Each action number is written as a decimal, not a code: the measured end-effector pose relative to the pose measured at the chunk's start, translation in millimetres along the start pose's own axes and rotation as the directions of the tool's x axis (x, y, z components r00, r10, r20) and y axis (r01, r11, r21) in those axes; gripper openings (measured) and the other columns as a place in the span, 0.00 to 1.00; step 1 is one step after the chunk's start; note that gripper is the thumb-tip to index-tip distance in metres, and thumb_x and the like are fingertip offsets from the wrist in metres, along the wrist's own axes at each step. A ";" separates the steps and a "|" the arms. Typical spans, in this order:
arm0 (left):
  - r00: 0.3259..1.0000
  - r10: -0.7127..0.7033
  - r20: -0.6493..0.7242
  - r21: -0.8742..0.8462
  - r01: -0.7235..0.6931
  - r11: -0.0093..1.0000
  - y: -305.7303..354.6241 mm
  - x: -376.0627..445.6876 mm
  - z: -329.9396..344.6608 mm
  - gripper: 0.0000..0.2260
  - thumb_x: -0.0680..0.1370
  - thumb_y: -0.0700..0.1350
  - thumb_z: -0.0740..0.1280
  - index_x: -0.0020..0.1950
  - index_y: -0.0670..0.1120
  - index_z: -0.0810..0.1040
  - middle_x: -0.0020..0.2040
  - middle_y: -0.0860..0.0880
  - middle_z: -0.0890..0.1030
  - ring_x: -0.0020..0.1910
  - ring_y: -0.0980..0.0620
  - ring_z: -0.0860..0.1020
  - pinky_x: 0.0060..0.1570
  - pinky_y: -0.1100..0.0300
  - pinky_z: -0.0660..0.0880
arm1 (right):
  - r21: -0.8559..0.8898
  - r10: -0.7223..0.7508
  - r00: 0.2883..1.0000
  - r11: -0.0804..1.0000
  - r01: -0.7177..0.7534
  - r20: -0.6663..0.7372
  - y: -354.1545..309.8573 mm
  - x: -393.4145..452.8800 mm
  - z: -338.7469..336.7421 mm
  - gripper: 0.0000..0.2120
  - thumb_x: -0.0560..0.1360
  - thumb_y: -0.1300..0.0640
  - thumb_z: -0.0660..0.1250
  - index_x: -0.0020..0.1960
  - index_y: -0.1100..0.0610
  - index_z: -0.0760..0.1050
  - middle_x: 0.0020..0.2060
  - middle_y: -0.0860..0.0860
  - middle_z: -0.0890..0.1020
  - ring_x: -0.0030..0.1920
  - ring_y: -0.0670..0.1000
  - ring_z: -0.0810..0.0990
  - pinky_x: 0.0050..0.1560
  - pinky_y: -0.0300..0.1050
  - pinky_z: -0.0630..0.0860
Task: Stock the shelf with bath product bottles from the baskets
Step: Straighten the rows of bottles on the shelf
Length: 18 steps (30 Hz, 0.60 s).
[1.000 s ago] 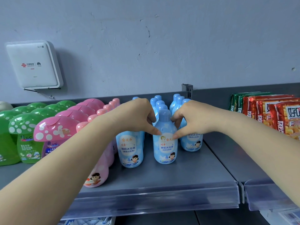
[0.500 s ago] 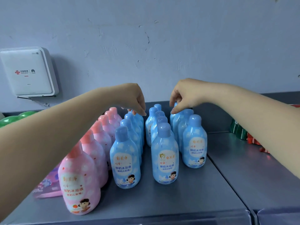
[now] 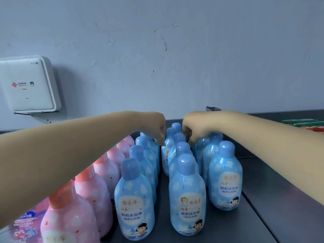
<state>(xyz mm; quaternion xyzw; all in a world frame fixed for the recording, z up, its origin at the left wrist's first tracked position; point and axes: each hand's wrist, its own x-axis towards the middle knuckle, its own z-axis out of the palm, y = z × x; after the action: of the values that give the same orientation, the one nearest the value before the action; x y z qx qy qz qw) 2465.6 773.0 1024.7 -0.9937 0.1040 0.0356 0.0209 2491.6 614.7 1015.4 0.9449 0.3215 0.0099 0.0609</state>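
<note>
Three rows of blue bath bottles (image 3: 187, 199) stand on the grey shelf (image 3: 263, 218), running from front to back. A row of pink bottles (image 3: 91, 193) stands to their left. Both my arms reach over the rows to the back of the middle row. My left hand (image 3: 157, 130) has its fingers curled downward, with the fingertips on the left shoulder of a rear blue bottle (image 3: 166, 149). My right hand (image 3: 192, 131) is curled against the right side of the same cluster of rear bottles. Its fingertips are hidden behind the caps.
A white router box (image 3: 26, 85) hangs on the wall at the left. Green and red snack packs (image 3: 305, 124) lie on the neighbouring shelf at the far right. A purple pack (image 3: 26, 225) sits at the lower left beside the pink bottles.
Both hands left the front middle bottle, rose over the rows and have come down together at the back of the middle row. The view has moved closer to the bottles.
</note>
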 end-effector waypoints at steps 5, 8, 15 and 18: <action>1.000 0.000 -0.025 -0.022 -0.001 1.000 -3.9 8.3 5.5 0.11 0.72 0.51 0.73 0.47 0.44 0.83 0.33 0.55 0.75 0.31 0.58 0.69 0.31 0.67 0.66 | 0.019 0.004 1.000 1.000 -0.004 0.028 -1.0 9.5 4.6 0.06 0.72 0.53 0.69 0.39 0.51 0.74 0.34 0.44 0.74 0.33 0.46 0.71 0.31 0.38 0.66; 0.999 0.003 -0.033 -0.055 -0.004 0.998 -6.8 12.0 9.9 0.09 0.70 0.51 0.74 0.38 0.47 0.80 0.31 0.54 0.73 0.31 0.54 0.68 0.31 0.64 0.66 | 0.001 0.021 0.999 1.000 -0.021 0.047 -2.2 16.5 8.3 0.08 0.73 0.54 0.69 0.38 0.53 0.72 0.33 0.46 0.71 0.31 0.46 0.68 0.30 0.38 0.64; 0.997 0.036 -0.070 -0.121 -0.044 0.992 -9.7 15.5 13.7 0.09 0.69 0.52 0.75 0.36 0.48 0.82 0.28 0.57 0.74 0.28 0.56 0.66 0.30 0.66 0.65 | 0.032 -0.031 0.998 0.999 0.029 0.054 4.8 19.9 8.9 0.10 0.73 0.53 0.69 0.35 0.50 0.72 0.32 0.43 0.72 0.31 0.43 0.68 0.30 0.35 0.63; 0.997 0.036 -0.063 -0.119 -0.044 0.992 -9.8 17.6 13.5 0.09 0.69 0.54 0.74 0.34 0.49 0.82 0.23 0.60 0.75 0.26 0.59 0.68 0.30 0.68 0.66 | 0.055 -0.045 0.998 0.998 0.043 0.046 8.0 20.3 9.9 0.12 0.73 0.52 0.69 0.33 0.49 0.71 0.30 0.43 0.72 0.29 0.43 0.68 0.29 0.34 0.63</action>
<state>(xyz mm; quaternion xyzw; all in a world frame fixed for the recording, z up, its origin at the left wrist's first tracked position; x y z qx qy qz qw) 2483.8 779.7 1010.4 -0.9915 0.1221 0.0119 -0.0430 2513.2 619.7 1006.1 0.9389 0.3408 -0.0226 0.0433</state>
